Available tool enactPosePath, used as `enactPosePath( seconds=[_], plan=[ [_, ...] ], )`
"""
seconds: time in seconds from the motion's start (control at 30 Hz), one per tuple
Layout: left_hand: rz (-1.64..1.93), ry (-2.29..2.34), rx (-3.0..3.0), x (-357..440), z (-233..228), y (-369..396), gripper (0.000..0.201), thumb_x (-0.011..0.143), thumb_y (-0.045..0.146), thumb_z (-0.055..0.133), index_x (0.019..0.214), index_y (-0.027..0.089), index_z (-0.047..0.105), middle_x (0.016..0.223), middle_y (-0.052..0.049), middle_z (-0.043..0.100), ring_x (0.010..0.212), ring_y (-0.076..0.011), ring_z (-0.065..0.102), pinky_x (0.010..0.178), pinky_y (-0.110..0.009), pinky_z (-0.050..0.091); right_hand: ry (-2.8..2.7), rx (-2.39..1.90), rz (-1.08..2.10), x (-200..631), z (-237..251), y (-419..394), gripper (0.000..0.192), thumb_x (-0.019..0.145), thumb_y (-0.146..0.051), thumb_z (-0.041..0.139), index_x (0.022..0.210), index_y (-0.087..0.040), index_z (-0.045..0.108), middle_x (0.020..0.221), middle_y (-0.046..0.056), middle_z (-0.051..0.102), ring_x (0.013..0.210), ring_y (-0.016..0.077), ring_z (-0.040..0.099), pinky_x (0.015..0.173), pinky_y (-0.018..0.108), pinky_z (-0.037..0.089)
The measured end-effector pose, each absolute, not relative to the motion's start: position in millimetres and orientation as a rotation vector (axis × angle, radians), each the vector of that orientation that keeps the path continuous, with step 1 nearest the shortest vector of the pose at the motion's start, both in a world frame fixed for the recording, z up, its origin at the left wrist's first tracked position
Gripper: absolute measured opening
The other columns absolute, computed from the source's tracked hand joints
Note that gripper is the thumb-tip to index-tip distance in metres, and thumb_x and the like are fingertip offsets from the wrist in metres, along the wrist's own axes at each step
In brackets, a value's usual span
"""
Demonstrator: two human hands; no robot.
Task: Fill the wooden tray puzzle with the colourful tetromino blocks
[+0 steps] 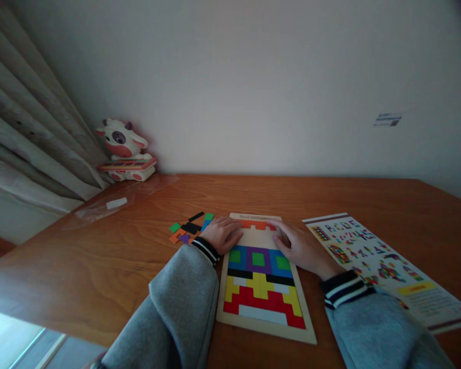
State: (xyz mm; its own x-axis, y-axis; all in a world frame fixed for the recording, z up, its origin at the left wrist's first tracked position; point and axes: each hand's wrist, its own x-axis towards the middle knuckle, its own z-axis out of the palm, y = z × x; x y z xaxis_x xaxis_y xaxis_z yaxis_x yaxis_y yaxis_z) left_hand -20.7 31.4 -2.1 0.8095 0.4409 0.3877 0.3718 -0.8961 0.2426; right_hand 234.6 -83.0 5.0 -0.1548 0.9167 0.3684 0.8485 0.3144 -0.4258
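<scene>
Head view: left hand (pixel 221 234) and right hand (pixel 305 249) on puzzle board (pixel 259 238).

In dim light, a pale curtain (pixel 26 118) hangs in folds beside a grey-white wall (pixel 253 92), behind a brown wood-grained table (pixel 100 266)

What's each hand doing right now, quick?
Left hand: loosely open at the puzzle board's upper left side; no held piece visible.
Right hand: open, by the orange pieces near the board's top; no held piece visible.
</scene>
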Motion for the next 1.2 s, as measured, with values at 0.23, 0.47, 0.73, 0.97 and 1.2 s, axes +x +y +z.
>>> enactPosePath(
  seconds=[0.23, 0.47, 0.73, 0.97, 1.2],
  plan=[
    [0.770, 0.750, 2.843, -24, 2, 35, 0.033, 0.096, 0.036, 0.047, 0.117, 0.018, 0.065, 0.119, -0.011, 0.068, 0.110, -0.0247, 0.063, 0.099, -0.043, 0.050, -1.965, -1.556, -0.016, 241, -5, -77, 0.035, 0.093, -0.026, 0.049, 0.127, -0.022, 0.057, 0.125, 0.010, 0.065, 0.116, 0.0265, 0.060, 0.100, 0.047, 0.047],
    [0.774, 1.277, 2.811, -61, 5, 56, 0.027, 0.092, 0.033, 0.052, 0.110, 0.019, 0.067, 0.111, -0.011, 0.070, 0.106, -0.0273, 0.064, 0.097, -0.044, 0.051, -1.871, -1.560, -0.094, 251, -16, -71, 0.029, 0.094, -0.031, 0.048, 0.117, -0.021, 0.061, 0.115, 0.011, 0.067, 0.107, 0.0278, 0.062, 0.095, 0.045, 0.049],
    [0.687, 1.368, 2.861, -82, 10, 60, 0.032, 0.089, 0.046, 0.057, 0.106, 0.021, 0.067, 0.103, -0.009, 0.072, 0.096, -0.0255, 0.066, 0.088, -0.039, 0.054, -1.855, -1.542, -0.093, 251, -16, -71, 0.028, 0.094, -0.032, 0.047, 0.116, -0.022, 0.062, 0.114, 0.011, 0.066, 0.107, 0.0280, 0.062, 0.095, 0.046, 0.050],
    [0.697, 1.375, 2.834, -103, 2, 69, 0.038, 0.088, 0.046, 0.059, 0.115, 0.020, 0.067, 0.115, -0.009, 0.072, 0.106, -0.0258, 0.066, 0.097, -0.040, 0.052, -1.839, -1.555, -0.073, 249, -15, -72, 0.027, 0.094, -0.032, 0.047, 0.115, -0.021, 0.061, 0.113, 0.011, 0.066, 0.107, 0.0281, 0.062, 0.094, 0.045, 0.050],
    [0.593, 1.245, 2.870, -96, 1, 63, 0.039, 0.090, 0.049, 0.057, 0.114, 0.021, 0.068, 0.119, -0.008, 0.071, 0.108, -0.0279, 0.067, 0.097, -0.043, 0.052, -1.847, -1.559, -0.042, 251, -17, -71, 0.029, 0.095, -0.033, 0.047, 0.118, -0.020, 0.060, 0.115, 0.011, 0.065, 0.108, 0.0274, 0.061, 0.096, 0.045, 0.049]
  ],
)
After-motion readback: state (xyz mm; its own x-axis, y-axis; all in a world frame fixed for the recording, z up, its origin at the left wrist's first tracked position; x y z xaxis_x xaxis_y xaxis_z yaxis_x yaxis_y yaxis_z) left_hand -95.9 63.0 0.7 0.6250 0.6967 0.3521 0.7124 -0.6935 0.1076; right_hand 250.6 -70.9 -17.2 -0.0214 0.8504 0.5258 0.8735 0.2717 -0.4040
